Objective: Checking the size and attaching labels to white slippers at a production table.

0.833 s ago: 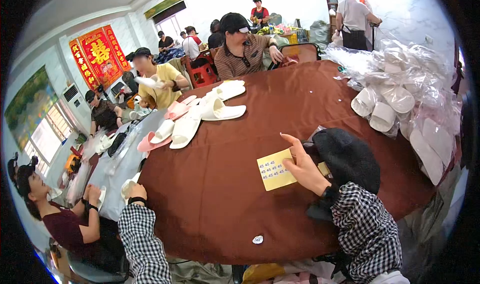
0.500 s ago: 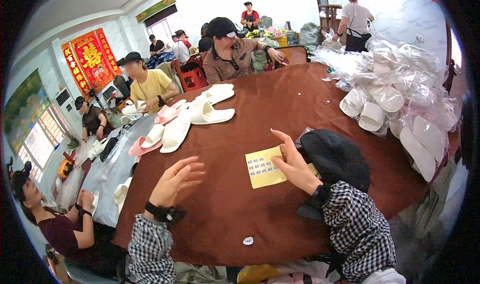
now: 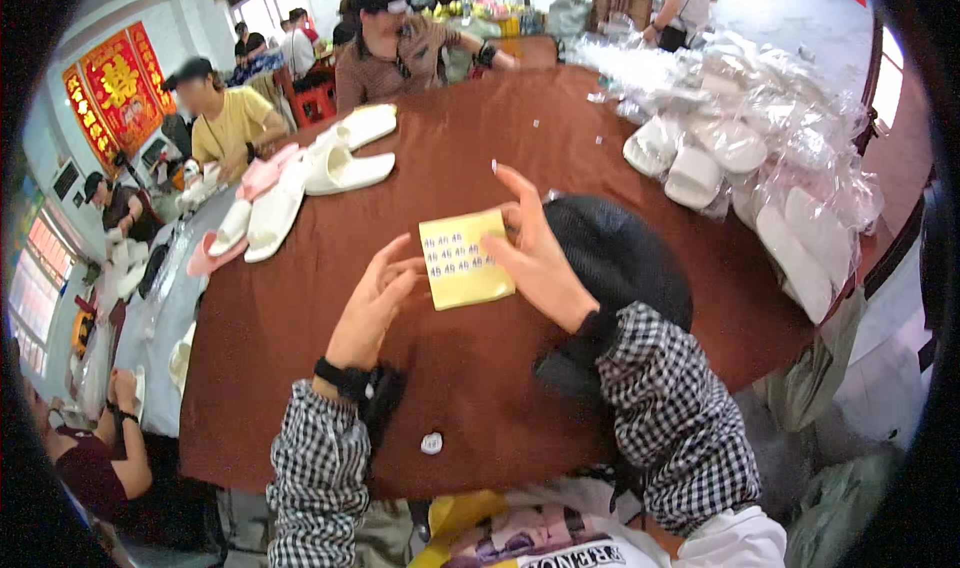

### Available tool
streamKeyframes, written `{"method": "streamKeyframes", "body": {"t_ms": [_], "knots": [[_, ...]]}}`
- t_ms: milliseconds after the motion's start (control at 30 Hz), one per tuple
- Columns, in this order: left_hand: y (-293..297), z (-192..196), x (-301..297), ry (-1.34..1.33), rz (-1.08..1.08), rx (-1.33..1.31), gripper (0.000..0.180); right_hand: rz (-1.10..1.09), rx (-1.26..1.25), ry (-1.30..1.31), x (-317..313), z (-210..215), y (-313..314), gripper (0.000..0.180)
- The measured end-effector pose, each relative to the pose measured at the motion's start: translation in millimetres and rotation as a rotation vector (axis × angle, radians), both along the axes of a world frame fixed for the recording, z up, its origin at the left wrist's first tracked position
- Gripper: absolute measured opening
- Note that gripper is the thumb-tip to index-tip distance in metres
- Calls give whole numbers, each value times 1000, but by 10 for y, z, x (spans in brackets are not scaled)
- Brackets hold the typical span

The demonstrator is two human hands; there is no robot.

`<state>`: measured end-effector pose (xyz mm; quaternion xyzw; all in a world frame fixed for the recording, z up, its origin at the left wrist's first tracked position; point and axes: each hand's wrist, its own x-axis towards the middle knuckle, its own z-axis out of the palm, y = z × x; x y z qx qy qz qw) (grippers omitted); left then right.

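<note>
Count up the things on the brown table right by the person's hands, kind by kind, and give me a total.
yellow sticker sheet: 1
black mesh item: 1
small white round piece: 1
Total: 3

The sticker sheet (image 3: 465, 258) lies near the middle of the round table (image 3: 300, 368), with the left hand (image 3: 375, 298) just left of it and the right hand (image 3: 535, 258) touching its right edge. Right of the sheet sits a dark cap (image 3: 620, 258), and farther right, at the table's rim, is a heap of bagged slippers (image 3: 760, 158). Behind and left of the sheet lie loose slippers (image 3: 300, 178), with seated people (image 3: 400, 48) beyond them, and a small button (image 3: 431, 443) lies before it near the front edge.
</note>
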<state>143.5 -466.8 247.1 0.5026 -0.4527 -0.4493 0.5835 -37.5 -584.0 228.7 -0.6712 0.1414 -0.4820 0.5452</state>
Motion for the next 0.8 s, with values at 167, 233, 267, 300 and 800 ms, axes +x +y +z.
{"method": "streamKeyframes", "body": {"t_ms": [167,233,267,300,800], "knots": [[-109,-143,156,57,-232,-28,53,-22,-21,101,1,-88,-35,72],[-102,-150,91,53,-203,-36,54,3,3,98,30,-85,37,73],[-98,-125,46,-44,-206,-66,58,11,18,92,42,-72,60,73],[-99,-144,6,-137,-212,-94,62,-2,3,140,41,-94,64,72],[-63,-228,-22,-210,-93,-223,61,-101,-47,102,41,-51,159,56]]}}
